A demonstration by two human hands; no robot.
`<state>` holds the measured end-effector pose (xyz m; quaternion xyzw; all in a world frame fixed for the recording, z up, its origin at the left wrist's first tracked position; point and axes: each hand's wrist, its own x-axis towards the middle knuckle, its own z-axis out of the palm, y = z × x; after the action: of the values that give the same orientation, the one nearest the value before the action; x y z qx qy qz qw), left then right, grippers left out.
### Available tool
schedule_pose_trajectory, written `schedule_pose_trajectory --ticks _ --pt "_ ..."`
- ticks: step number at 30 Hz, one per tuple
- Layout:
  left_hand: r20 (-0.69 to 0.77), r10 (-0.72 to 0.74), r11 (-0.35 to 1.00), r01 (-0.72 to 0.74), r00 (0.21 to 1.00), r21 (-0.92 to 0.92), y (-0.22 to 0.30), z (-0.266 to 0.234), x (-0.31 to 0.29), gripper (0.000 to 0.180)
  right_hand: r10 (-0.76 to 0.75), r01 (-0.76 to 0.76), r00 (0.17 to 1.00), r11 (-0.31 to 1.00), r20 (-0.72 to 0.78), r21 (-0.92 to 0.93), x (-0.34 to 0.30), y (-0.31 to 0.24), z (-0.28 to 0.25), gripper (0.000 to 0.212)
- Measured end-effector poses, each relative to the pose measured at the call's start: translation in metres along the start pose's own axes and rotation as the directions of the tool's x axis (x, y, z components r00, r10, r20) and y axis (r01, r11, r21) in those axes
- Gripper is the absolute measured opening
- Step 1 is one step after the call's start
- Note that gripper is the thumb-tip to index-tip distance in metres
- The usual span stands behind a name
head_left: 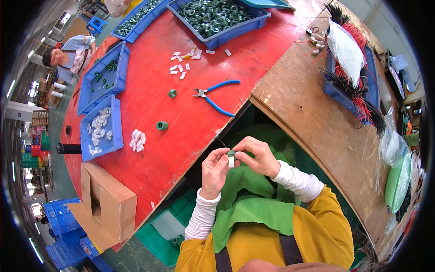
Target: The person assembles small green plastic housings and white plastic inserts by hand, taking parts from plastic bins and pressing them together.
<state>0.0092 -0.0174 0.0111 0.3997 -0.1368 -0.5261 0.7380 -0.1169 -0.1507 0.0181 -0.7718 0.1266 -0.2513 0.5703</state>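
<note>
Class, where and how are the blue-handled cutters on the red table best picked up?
Grip the cutters around both blue handles, probably best coming from the person's right: they lie open, handles spread toward that side, with the metal head pointing left.

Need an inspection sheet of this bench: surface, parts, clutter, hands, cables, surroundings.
Surface: scuffed red tabletop; brown wooden top to its right.
Parts: green ring with a white piece against it, held; two loose green rings on the red; white-piece pile.
Clutter: blue-handled cutters, jaws apart; cardboard box, flap open.
Hands: left hand and right hand both pinch the held ring at the fingertips.
Cables: red wires with black ends, bundled at a blue tray; some overhang its edge.
Surroundings: person beyond the table; blue crates stacked at left.
</note>
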Motion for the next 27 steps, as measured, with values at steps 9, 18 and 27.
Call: schedule_pose_trajectory --ticks 9,18,27 --pt "-0.086 0.017 0.999 -0.021 0.996 -0.050 -0.006 0.005 0.000 0.021 -0.491 0.455 0.869 0.754 0.052 -0.474 0.012 -0.009 0.000 0.039" --pt "-0.190 -0.058 0.974 0.014 0.980 -0.227 -0.014 0.000 0.009 0.018 -0.690 0.588 0.722 0.645 -0.042 -0.488 0.015 -0.013 -0.002 0.026" --pt "-0.186 0.022 0.987 -0.050 0.982 -0.152 -0.013 0.012 0.006 0.017 -0.443 0.417 0.890 0.887 -0.108 -0.198 -0.001 -0.012 0.003 0.029"
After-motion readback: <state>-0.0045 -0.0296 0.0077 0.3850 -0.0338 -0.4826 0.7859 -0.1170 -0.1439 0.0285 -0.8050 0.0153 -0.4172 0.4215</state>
